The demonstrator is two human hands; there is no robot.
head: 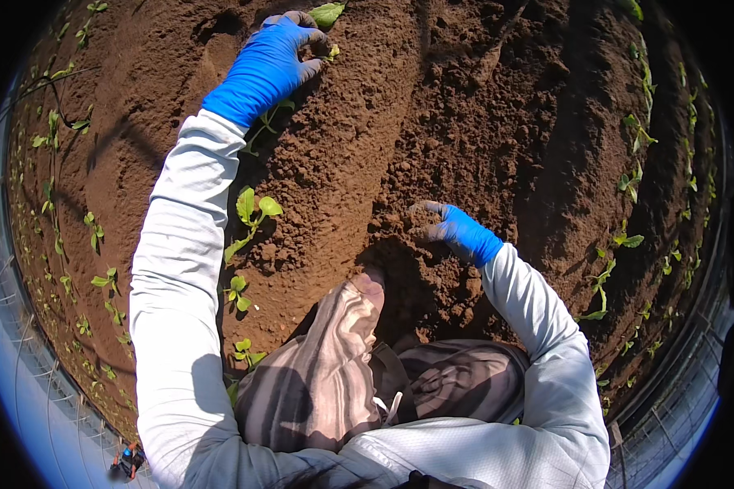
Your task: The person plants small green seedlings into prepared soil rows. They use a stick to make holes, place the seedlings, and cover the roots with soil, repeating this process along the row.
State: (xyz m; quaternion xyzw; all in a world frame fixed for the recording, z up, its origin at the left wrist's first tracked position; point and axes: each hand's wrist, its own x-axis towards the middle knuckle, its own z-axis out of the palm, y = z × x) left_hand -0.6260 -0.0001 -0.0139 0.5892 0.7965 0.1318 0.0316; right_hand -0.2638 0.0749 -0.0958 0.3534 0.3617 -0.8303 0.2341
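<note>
My left hand (275, 61), in a blue glove with soil-stained fingers, reaches far forward over the planted row. Its thumb and fingers curl close beside a small pale green leaf (333, 52); whether they pinch the plant is hidden. A broader green leaf (326, 13) lies just past the fingertips. My right hand (459, 229), gloved likewise, rests low at the loose, clumped soil (443, 165) in front of my knees. Its dirty thumb and fingers are apart, and I see no tool there. Leafy seedlings (254, 217) line the ground beside my left forearm.
My bent legs in striped trousers (330, 360) are on the soil bed. More seedling rows run along the left (52, 131) and the right (633, 177). A thin dark line (55, 91) crosses the left rows. Another person (127, 459) is far off at lower left.
</note>
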